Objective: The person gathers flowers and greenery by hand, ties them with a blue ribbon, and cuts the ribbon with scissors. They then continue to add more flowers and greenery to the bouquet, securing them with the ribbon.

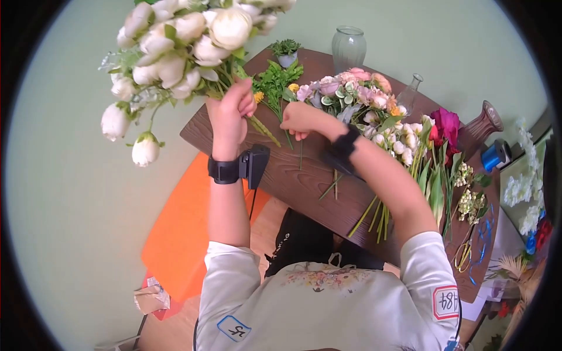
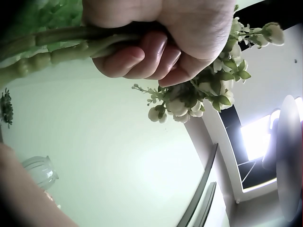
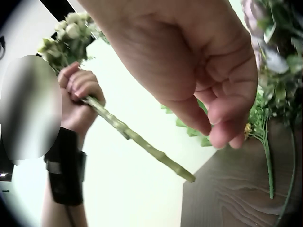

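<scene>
My left hand (image 1: 233, 111) grips the thick green stems (image 2: 52, 56) of a bouquet of white flowers (image 1: 175, 64), raised above the table's far left corner. The blooms hang to the left, and the bare stem ends (image 3: 161, 156) stick out below the fist. My right hand (image 1: 307, 119) hovers over the table to the right of those ends, its fingers (image 3: 225, 135) loosely bent with nothing seen between them. Close behind it lies a green leafy sprig (image 1: 272, 82) with small yellow flowers. Pink and cream flowers (image 1: 351, 88) spread beside the right wrist.
A clear glass vase (image 1: 349, 50), a small potted plant (image 1: 285, 52) and a slim glass bottle (image 1: 408, 96) stand along the back of the wooden table (image 1: 281, 175). To the right are a dark vase (image 1: 483, 126), a blue ribbon spool (image 1: 496, 155) and scissors (image 1: 463, 254).
</scene>
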Action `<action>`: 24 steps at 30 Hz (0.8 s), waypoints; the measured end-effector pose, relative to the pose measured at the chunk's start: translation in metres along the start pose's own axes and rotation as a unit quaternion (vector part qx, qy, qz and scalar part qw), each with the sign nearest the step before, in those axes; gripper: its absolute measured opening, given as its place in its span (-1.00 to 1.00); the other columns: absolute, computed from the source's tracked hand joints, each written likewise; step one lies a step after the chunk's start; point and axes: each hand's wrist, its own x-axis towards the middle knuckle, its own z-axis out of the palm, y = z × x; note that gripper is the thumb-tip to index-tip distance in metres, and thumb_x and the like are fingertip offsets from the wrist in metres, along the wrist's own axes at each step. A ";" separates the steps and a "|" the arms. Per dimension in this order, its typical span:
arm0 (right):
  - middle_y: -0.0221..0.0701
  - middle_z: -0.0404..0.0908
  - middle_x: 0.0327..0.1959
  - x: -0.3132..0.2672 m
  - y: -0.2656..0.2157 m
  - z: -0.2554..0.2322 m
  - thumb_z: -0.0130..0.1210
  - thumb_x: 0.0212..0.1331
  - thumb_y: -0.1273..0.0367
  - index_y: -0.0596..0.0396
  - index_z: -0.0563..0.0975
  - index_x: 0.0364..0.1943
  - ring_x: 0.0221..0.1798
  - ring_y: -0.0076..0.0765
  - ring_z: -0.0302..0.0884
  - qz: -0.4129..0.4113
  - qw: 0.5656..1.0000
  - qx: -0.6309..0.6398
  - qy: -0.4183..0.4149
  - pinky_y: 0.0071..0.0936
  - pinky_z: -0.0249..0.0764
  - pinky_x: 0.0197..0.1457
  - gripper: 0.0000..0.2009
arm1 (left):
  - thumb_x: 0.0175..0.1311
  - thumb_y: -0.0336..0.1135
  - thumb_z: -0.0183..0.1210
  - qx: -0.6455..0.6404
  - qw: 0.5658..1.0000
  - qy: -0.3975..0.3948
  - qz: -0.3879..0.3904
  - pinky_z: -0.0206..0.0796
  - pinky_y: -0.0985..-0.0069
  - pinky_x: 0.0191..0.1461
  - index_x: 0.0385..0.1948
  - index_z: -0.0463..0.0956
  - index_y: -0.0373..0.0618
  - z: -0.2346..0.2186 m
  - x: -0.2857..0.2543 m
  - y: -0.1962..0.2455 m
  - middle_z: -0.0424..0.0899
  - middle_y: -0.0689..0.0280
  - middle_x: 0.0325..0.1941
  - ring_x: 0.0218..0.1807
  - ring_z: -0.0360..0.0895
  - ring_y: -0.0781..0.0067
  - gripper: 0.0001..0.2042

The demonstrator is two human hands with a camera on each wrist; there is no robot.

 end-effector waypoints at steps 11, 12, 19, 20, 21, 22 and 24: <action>-0.09 0.53 -0.57 0.078 0.057 0.046 0.00 -0.22 0.57 0.35 0.50 -0.54 -0.55 -0.24 0.55 0.110 0.981 -0.086 0.131 -0.49 0.47 -0.50 -0.89 | 0.05 -0.42 0.01 0.394 0.900 0.032 0.182 0.21 0.59 -0.42 -0.37 0.41 -0.16 -0.065 -0.001 -0.094 0.44 0.35 -0.54 -0.49 0.36 0.52 -0.88; -0.17 0.54 -0.51 0.070 0.057 0.047 0.00 -0.16 0.53 0.24 0.50 -0.46 -0.47 -0.24 0.54 0.101 0.984 -0.004 0.149 -0.48 0.46 -0.39 -0.88 | 0.04 -0.41 0.01 0.406 0.882 0.043 0.236 0.26 0.54 -0.35 -0.32 0.42 -0.15 -0.070 -0.002 -0.105 0.48 0.31 -0.46 -0.43 0.40 0.46 -0.84; -0.17 0.53 -0.48 0.048 0.070 0.017 0.00 -0.15 0.52 0.22 0.50 -0.43 -0.43 -0.23 0.53 0.026 0.978 -0.049 0.203 -0.46 0.45 -0.36 -0.86 | -0.02 -0.30 0.12 0.428 0.869 0.001 0.247 0.26 0.43 -0.10 -0.19 0.42 -0.06 -0.048 -0.018 -0.080 0.50 0.26 -0.20 -0.13 0.41 0.30 -0.70; -0.18 0.53 -0.47 0.040 0.073 0.016 0.00 -0.14 0.52 0.22 0.50 -0.43 -0.43 -0.23 0.52 0.014 0.976 -0.054 0.212 -0.46 0.45 -0.35 -0.86 | -0.02 -0.30 0.12 0.427 0.870 -0.001 0.246 0.26 0.43 -0.10 -0.19 0.42 -0.06 -0.048 -0.018 -0.082 0.50 0.26 -0.20 -0.13 0.41 0.30 -0.70; -0.18 0.53 -0.47 0.036 0.073 0.018 0.00 -0.14 0.52 0.22 0.50 -0.43 -0.42 -0.22 0.52 0.003 0.974 -0.060 0.220 -0.46 0.45 -0.35 -0.86 | -0.02 -0.30 0.12 0.410 0.880 -0.005 0.239 0.25 0.44 -0.09 -0.19 0.41 -0.07 -0.046 -0.018 -0.084 0.50 0.26 -0.20 -0.13 0.41 0.30 -0.70; -0.18 0.53 -0.47 0.021 0.086 0.008 0.00 -0.14 0.51 0.21 0.49 -0.42 -0.41 -0.22 0.52 -0.010 0.971 -0.066 0.230 -0.46 0.45 -0.34 -0.86 | -0.02 -0.30 0.12 0.393 0.889 -0.008 0.233 0.25 0.44 -0.09 -0.19 0.41 -0.07 -0.045 -0.022 -0.085 0.50 0.26 -0.19 -0.13 0.41 0.30 -0.70; -0.18 0.52 -0.46 0.016 0.088 -0.007 0.00 -0.14 0.51 0.21 0.49 -0.41 -0.40 -0.22 0.52 -0.034 0.965 -0.077 0.250 -0.45 0.44 -0.33 -0.85 | -0.02 -0.30 0.11 0.358 0.907 -0.019 0.221 0.25 0.44 -0.09 -0.18 0.40 -0.07 -0.051 -0.036 -0.084 0.49 0.26 -0.19 -0.12 0.41 0.31 -0.70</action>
